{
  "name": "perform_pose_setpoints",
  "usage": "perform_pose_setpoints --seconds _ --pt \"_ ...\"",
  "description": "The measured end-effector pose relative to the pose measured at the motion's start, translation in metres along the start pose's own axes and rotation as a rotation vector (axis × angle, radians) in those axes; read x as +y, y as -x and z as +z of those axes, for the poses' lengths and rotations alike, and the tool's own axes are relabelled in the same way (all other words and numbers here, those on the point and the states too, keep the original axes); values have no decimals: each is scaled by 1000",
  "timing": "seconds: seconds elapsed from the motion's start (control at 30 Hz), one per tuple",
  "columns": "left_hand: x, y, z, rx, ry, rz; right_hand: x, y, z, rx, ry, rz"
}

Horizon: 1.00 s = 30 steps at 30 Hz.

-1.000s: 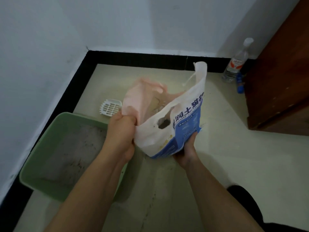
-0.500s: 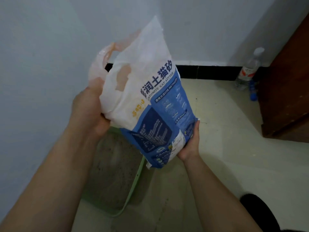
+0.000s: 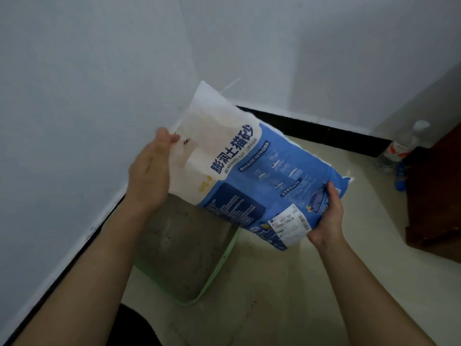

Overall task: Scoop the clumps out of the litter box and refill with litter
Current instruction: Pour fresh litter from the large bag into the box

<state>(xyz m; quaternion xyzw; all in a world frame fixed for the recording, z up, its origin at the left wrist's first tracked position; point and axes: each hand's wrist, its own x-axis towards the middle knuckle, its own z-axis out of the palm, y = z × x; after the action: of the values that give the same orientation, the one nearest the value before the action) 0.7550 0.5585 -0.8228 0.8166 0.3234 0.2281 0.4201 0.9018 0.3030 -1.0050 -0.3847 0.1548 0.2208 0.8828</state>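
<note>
A white and blue litter bag hangs tilted in the air above the pale green litter box. Its white top end points up and left toward the wall, its blue bottom end to the right. My left hand grips the white top end. My right hand holds the blue bottom corner from below. Grey litter fills the box under the bag. No litter shows falling from the bag. The scoop is out of sight.
A white wall with a black baseboard runs close on the left and behind. A clear plastic bottle stands in the far right corner beside a brown wooden cabinet. Beige floor lies right of the box.
The bag has gone from upright on the floor to lifted and tipped over the box, bottom end swung right. The pink inner bag no longer shows. My view has shifted left.
</note>
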Motion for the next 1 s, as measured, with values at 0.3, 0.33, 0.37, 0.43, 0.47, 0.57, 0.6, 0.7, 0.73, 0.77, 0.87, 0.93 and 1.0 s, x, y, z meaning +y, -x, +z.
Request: perform_pose_setpoints --seconds 0.3,0.33,0.37,0.43,0.47,0.57,0.6,0.7,0.73,0.77,0.87,0.93,1.0 --pt "-39 10 -2 -5 188 -175 -53 42 49 -25 333 -35" --pt "-38 13 -4 -2 247 -212 -61 48 57 -19 379 -46" --pt "-38 12 -5 14 303 -241 -68 50 64 -4 412 -55" --pt "-33 8 -12 90 483 -321 -80 57 77 22 467 -69" --pt "-29 5 -17 121 578 -366 -85 61 84 26 488 -82" --pt "-17 1 -33 78 596 -367 -98 69 102 45 532 -100" --pt "-13 3 -38 43 568 -342 -99 71 106 64 550 -109" --pt "-12 7 -45 42 575 -293 -99 76 118 143 585 -159" --pt "-14 8 -45 45 593 -285 -97 77 121 164 589 -170" --pt "-18 9 -45 37 605 -276 -95 79 124 184 597 -177" --pt "-28 10 -43 42 560 -278 -89 83 133 200 605 -200" --pt "-33 10 -45 106 537 -293 -84 88 136 205 640 -224" --pt "-40 8 -47 136 512 -328 -80 91 137 211 691 -245"
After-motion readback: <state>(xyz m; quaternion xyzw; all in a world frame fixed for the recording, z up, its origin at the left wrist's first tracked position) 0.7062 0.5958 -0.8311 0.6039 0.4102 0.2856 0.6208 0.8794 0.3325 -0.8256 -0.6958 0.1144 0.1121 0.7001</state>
